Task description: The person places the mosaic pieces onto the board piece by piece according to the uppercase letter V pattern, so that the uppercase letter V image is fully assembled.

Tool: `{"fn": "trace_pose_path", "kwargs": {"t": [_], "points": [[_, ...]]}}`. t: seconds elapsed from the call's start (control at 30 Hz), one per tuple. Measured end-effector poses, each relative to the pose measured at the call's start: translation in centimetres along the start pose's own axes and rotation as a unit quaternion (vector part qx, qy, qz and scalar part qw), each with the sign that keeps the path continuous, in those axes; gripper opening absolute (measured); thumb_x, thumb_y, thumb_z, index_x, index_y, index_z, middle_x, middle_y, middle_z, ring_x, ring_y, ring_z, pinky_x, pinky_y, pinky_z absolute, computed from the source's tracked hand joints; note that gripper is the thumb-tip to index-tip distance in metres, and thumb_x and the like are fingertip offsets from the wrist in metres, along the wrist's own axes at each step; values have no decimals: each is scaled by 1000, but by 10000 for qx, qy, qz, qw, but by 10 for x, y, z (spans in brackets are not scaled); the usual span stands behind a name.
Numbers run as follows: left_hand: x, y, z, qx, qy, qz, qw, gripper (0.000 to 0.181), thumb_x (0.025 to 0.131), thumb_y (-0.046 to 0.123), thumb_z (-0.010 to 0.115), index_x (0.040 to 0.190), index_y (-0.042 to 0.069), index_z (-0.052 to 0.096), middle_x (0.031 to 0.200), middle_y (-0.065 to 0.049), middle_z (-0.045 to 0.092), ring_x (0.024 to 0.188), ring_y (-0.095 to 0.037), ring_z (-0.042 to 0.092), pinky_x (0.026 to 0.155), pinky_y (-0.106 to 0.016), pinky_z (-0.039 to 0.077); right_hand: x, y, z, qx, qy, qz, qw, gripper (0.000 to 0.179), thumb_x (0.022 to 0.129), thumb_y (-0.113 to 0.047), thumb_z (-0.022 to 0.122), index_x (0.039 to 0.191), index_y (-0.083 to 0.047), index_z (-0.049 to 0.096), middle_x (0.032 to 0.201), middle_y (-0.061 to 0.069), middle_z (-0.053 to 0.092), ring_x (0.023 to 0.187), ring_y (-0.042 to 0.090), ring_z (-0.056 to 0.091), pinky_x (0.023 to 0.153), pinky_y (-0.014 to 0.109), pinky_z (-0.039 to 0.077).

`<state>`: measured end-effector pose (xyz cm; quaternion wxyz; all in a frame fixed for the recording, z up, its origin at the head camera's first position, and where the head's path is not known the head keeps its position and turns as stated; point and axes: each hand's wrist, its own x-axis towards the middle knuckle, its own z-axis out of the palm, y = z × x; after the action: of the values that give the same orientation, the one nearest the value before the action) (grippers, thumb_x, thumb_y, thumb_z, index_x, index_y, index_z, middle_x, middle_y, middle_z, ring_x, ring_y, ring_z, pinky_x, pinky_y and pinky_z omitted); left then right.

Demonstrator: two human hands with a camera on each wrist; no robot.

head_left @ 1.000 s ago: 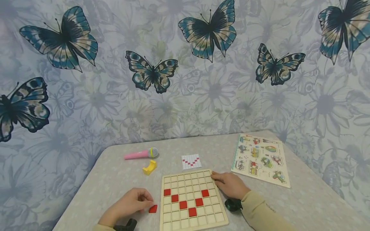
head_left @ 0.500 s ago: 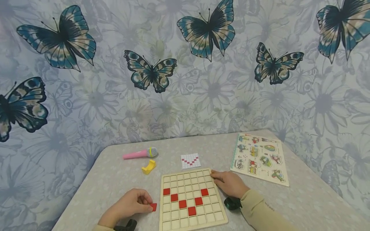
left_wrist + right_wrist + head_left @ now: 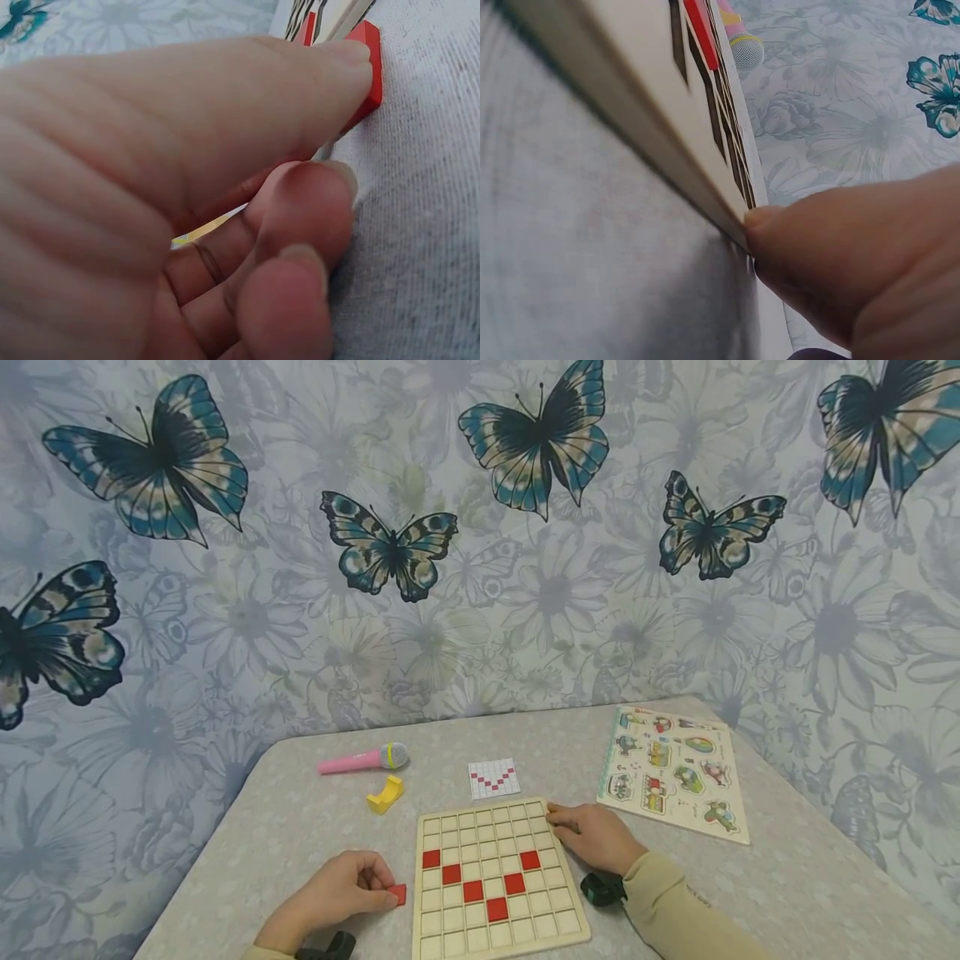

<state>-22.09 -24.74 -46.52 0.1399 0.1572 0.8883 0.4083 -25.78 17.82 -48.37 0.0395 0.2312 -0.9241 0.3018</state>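
Observation:
Between the thumb and fingers of my left hand (image 3: 348, 887) is a small red square tile (image 3: 398, 894), just left of the wooden grid board (image 3: 491, 935). In the left wrist view the thumb covers part of this tile (image 3: 367, 90), close above the tablecloth. Several red tiles sit in the board's cells, in a slanting V shape. My right hand (image 3: 600, 839) holds the board's far right corner. The right wrist view shows its thumb (image 3: 780, 229) against the board's edge; the other fingers are hidden there.
Beyond the board lies a small pattern card (image 3: 493, 779) with a pink V. A pink toy microphone (image 3: 363, 758) and a yellow curved block (image 3: 386, 795) are at the back left. A picture puzzle board (image 3: 675, 774) lies at the right, before a butterfly-patterned wall (image 3: 480, 635).
The left hand has taken the red tile between thumb and fingers and raised it slightly from where it lay. The right hand stays at the board's corner.

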Motion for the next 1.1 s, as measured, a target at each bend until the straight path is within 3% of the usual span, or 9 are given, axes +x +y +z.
{"fn": "trace_pose_path", "kwargs": {"t": [0.43,0.73,1.1], "points": [[0,-2,1,-102,177,-262,9994,13,95,20,73,95,9,68,78,-1,63,66,-18,58,54,-31,49,0,2,3,36,49,87,9999,32,101,-20,67,130,-9,72,143,6,63,128,35,62,103,54,49],[3,-5,0,-195,184,-336,9991,18,98,25,71,97,7,68,77,-2,63,65,-18,59,55,-33,51,1,2,3,92,33,129,9999,33,101,-21,67,131,-9,71,143,5,63,130,34,61,104,54,48],[6,7,11,-375,1200,-625,9901,17,95,23,74,100,7,75,78,-2,63,63,-17,56,56,-29,47,0,2,3,187,-28,25,9998,34,101,-21,67,132,-8,70,143,8,63,129,35,62,103,54,49]]}}
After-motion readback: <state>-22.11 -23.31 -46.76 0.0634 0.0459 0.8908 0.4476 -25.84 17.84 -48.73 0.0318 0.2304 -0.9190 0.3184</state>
